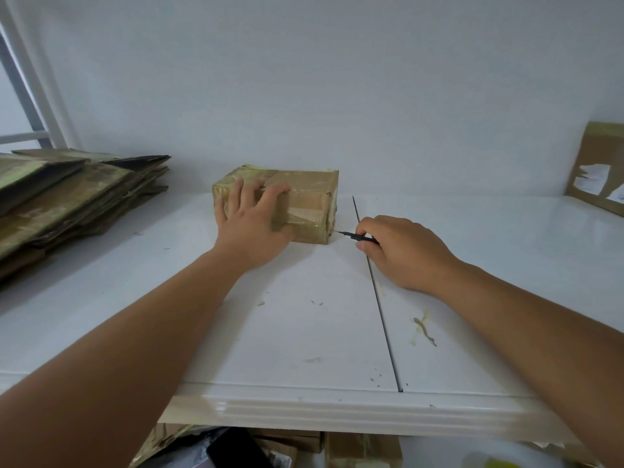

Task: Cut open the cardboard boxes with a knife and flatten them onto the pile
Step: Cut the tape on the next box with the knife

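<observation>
A small taped cardboard box stands on the white table near the wall. My left hand lies spread over the box's near left face, fingers reaching onto its top. My right hand grips a thin black knife, whose tip touches the lower right corner of the box. A pile of flattened cardboard lies at the table's left end.
Another taped cardboard box leans against the wall at the far right. A dark seam runs across the tabletop. Tape scraps lie near the front edge. More cardboard and bags sit on the floor under the table.
</observation>
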